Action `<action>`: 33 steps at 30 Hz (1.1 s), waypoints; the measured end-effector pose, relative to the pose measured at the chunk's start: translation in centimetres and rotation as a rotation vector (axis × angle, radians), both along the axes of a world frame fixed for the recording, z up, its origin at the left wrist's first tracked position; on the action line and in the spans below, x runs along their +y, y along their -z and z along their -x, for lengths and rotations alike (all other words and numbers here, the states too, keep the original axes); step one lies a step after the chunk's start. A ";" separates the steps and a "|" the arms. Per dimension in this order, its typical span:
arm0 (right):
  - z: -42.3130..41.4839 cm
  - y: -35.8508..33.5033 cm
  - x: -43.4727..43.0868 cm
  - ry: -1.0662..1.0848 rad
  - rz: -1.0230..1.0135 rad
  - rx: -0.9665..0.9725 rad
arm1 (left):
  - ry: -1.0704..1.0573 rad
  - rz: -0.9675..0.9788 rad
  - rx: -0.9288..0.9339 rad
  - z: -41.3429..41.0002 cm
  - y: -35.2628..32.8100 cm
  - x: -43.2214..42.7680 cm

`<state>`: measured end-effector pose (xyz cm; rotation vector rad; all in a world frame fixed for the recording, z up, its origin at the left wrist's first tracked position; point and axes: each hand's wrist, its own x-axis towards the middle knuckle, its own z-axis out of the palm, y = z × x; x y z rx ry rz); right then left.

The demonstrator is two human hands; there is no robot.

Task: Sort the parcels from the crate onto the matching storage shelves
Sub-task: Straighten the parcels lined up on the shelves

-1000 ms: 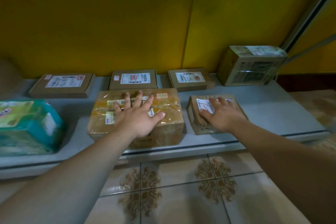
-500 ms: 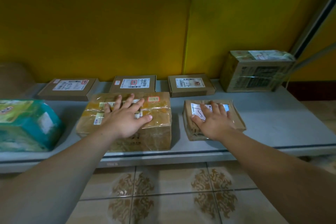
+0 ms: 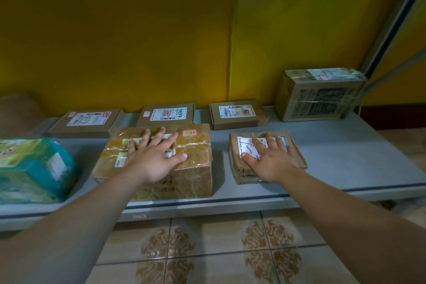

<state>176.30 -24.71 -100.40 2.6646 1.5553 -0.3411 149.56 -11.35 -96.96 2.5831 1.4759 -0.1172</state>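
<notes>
A large taped cardboard parcel (image 3: pixel 196 168) stands near the front of the low grey shelf (image 3: pixel 345 163). My left hand (image 3: pixel 156 157) lies flat on its top with fingers spread. To its right sits a small brown parcel (image 3: pixel 239 168) with a white label. My right hand (image 3: pixel 269 159) rests flat on that one, fingers straight and covering part of the label. Along the back of the shelf lie three flat labelled boxes (image 3: pixel 87 122), (image 3: pixel 166 114), (image 3: pixel 237 114).
A taller taped carton (image 3: pixel 320 97) stands at the back right against the yellow wall. A teal and green wrapped pack (image 3: pixel 34 168) sits at the left front. Bare shelf lies to the right of the small parcel. Patterned floor tiles (image 3: pixel 207 249) lie below the shelf edge.
Both hands stay flat on the same two parcels. The view has shifted slightly, and the two parcels look a little further back on the shelf.
</notes>
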 end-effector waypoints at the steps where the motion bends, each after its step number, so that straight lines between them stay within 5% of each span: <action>1: -0.1 -0.1 -0.1 0.002 -0.003 0.001 | 0.000 0.000 0.001 0.0 0.0 0.0; 33: -1.1 -1.2 -2.2 0.029 0.013 0.026 | 0.009 0.059 0.037 -2.3 -1.1 -0.3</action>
